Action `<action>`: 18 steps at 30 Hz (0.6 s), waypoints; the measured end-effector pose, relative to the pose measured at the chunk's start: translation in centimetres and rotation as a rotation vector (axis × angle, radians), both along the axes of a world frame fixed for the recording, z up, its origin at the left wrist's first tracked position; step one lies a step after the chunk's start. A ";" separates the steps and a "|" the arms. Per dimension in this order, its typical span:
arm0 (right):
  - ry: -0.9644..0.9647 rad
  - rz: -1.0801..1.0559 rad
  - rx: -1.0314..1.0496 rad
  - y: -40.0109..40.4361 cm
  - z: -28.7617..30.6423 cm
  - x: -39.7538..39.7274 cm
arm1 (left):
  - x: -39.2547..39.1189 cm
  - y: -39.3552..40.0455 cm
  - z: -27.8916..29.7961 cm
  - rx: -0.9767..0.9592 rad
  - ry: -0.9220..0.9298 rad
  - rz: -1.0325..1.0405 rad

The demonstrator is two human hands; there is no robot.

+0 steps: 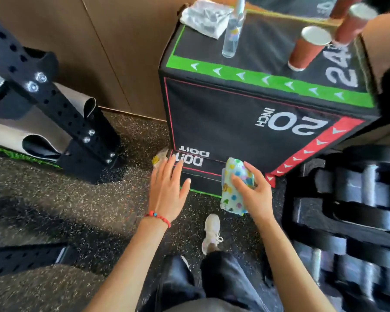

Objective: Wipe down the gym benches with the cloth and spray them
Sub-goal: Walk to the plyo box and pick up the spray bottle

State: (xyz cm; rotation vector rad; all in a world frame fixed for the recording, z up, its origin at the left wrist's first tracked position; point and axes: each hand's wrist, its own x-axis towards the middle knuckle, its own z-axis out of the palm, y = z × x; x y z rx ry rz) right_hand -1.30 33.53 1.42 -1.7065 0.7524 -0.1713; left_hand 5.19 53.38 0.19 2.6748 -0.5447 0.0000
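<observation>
My right hand (254, 192) grips a folded pale cloth with coloured dots (233, 190), held in the air in front of the lower face of a black plyo box (245, 122). My left hand (167, 188), with a red bead bracelet on the wrist, is empty with its fingers spread, just left of the cloth. A clear spray bottle (233, 30) stands upright on top of the box. No gym bench is clearly in view.
Two brown paper cups (306, 49) and a crumpled white cloth (206, 18) also sit on the box top. A black rack post (54, 109) stands at left, dumbbells (358, 210) at right. My shoes (212, 233) stand on speckled rubber floor.
</observation>
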 end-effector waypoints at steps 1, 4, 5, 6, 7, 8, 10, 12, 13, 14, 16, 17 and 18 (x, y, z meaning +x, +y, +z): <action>-0.013 -0.015 0.000 -0.8 0.1 0.7 | 1.0 -0.9 0.1 -0.004 -0.010 -0.015; -0.063 -0.042 0.006 -3.2 0.5 3.5 | 4.3 -3.6 0.7 -0.014 -0.039 -0.039; -0.073 -0.042 0.005 -3.9 0.8 4.5 | 5.4 -4.5 0.9 -0.018 -0.051 -0.043; -0.081 -0.038 0.006 -4.7 1.1 5.6 | 6.5 -5.3 1.2 -0.028 -0.053 -0.043; -0.091 -0.034 0.008 -5.4 1.6 6.7 | 7.5 -6.1 1.6 -0.041 -0.050 -0.040; -0.097 -0.030 0.009 -6.2 2.0 7.8 | 8.6 -6.9 2.0 -0.054 -0.052 -0.036; -0.096 -0.022 -0.002 -7.7 2.9 9.8 | 10.5 -8.6 3.0 -0.079 -0.067 -0.026; -0.101 -0.010 -0.022 -9.1 3.7 11.7 | 12.3 -10.0 4.0 -0.104 -0.090 -0.026; -0.104 -0.005 -0.025 -9.7 4.0 12.6 | 13.2 -10.7 4.5 -0.117 -0.105 -0.024; -0.108 -0.003 -0.025 -10.2 4.4 13.4 | 14.0 -11.2 5.0 -0.131 -0.118 -0.018; -0.125 -0.012 -0.027 -10.9 5.3 15.0 | 15.6 -12.2 6.0 -0.168 -0.132 -0.002; -0.142 -0.020 -0.023 -11.2 5.7 15.6 | 16.5 -12.6 6.5 -0.187 -0.137 0.003; -0.165 -0.028 -0.016 -11.5 6.0 16.3 | 17.3 -12.9 7.0 -0.206 -0.145 0.003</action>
